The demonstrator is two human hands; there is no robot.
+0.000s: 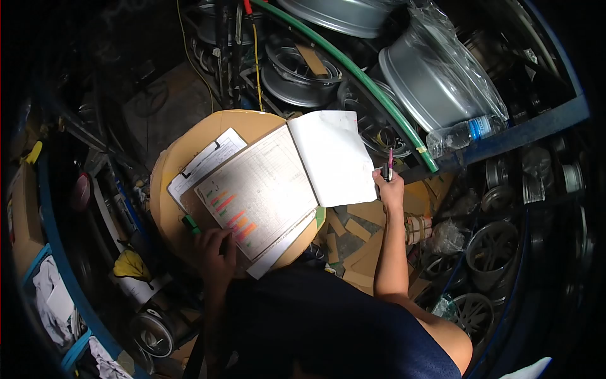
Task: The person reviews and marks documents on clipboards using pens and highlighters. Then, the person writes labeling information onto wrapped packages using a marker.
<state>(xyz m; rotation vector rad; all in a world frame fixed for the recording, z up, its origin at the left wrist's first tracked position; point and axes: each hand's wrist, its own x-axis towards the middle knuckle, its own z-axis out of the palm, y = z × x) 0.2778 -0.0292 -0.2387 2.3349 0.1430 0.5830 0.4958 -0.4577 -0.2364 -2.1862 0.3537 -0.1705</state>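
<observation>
Paper fills the middle of the frame: one open book [271, 174] with two facing pages, the left one ruled in a fine grid and striped with orange, red and green bands, the right one smooth and white. It lies across one round cardboard piece [165, 165], brown and flat, overlapping one sheaf of papers [205, 161] that carries two black clips. At centre right, the right hand [390, 187] is clamped on two slim pens [389, 165], one pink and one black, just beside the white page's edge. The left hand [216, 251], fingers bent, is at the left page's lower edge; one green marker [190, 223] meets its fingertips, but shadow hides whether they grip it. One ribbed green hose [356, 72] curves through the upper right, near one clear plastic bottle [457, 137] and several round metal wheels [416, 79].
</observation>
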